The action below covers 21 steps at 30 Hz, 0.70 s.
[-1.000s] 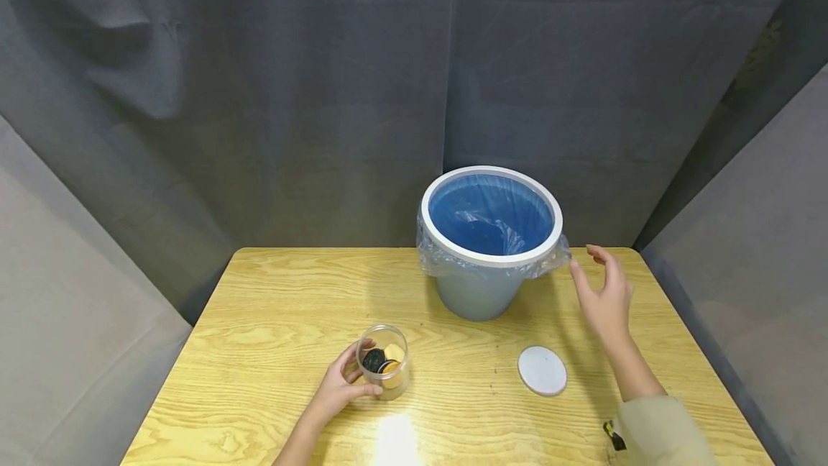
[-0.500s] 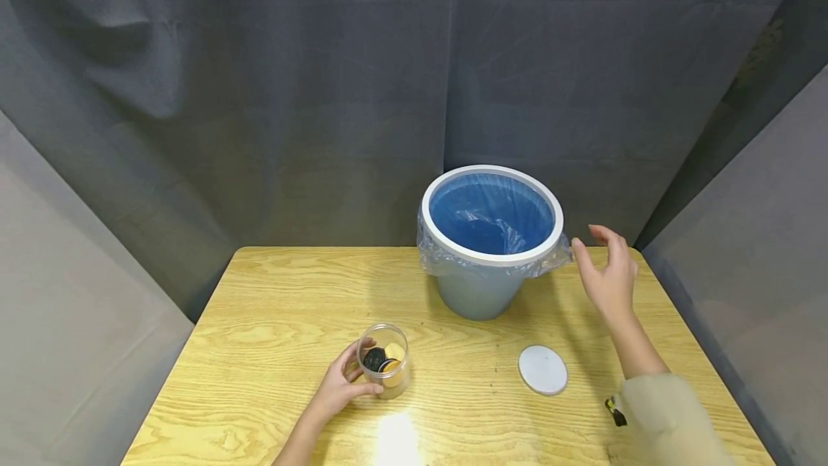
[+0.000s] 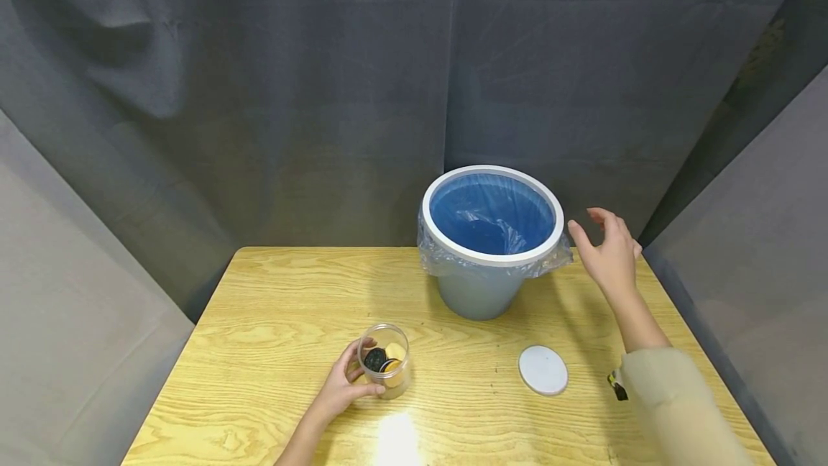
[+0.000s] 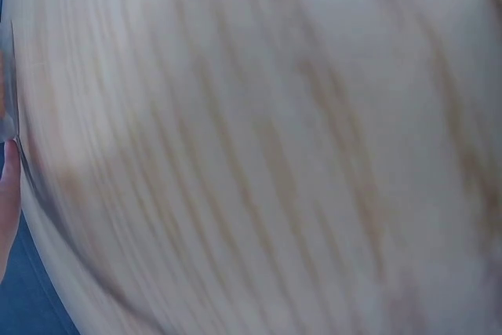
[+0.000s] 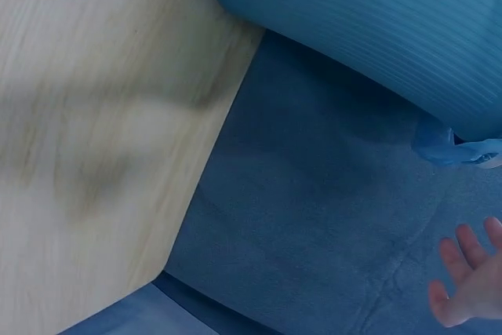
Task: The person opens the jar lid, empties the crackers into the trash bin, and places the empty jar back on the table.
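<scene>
the right grip (image 3: pixel 608 250), fingers apart and empty, has moved up, the bin (image 3: pixel 477 292) near on its left; the jar (image 3: pixel 397 387) stays in the left grip (image 3: pixel 341 385), curled round it, so work on the contents (image 3: pixel 376 360) seems paused.

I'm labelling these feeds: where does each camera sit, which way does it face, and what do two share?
Head: on the head, facing forward and down over the yellow wood-grain table; left hand around a clear round plastic container, right hand and forearms show.
Left wrist: on that wrist, facing the tabletop; one of its fingers shows at the left edge.
Right wrist: on that wrist, facing the white-rimmed blue round bin's side; the right hand shows lower right.
Shared: head and right wrist both show the bin and white round disc.
</scene>
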{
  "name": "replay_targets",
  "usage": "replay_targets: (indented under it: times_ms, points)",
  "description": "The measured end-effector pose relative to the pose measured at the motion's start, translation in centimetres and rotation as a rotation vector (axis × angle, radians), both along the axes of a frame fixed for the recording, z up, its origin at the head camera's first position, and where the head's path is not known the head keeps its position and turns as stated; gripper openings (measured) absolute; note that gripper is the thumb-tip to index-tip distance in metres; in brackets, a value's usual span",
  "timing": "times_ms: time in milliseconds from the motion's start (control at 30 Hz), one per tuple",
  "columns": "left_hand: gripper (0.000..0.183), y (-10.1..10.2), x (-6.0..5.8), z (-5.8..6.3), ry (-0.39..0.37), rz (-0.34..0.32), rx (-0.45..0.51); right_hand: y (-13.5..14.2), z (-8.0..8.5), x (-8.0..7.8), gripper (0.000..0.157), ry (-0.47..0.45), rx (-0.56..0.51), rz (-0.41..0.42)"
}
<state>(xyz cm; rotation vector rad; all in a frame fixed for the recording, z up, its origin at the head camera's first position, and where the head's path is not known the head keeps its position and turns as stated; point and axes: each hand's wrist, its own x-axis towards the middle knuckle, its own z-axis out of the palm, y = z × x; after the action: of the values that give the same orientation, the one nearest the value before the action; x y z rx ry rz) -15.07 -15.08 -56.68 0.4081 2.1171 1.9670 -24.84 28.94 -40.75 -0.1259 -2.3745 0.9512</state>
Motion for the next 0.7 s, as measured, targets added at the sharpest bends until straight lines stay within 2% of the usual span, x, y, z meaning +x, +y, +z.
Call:
replay_targets:
  times_ms: [200,700]
  points:
    - [0.077,0.2,0.1,0.0,0.001,0.02,-0.025,-0.1,0.8,-0.5,0.051,-0.053,0.067,0.003]
    - [0.078,0.6,0.3,0.3,-0.001,0.025,-0.002,-0.7,2.2,-1.6,0.061,-0.214,0.205,0.032]
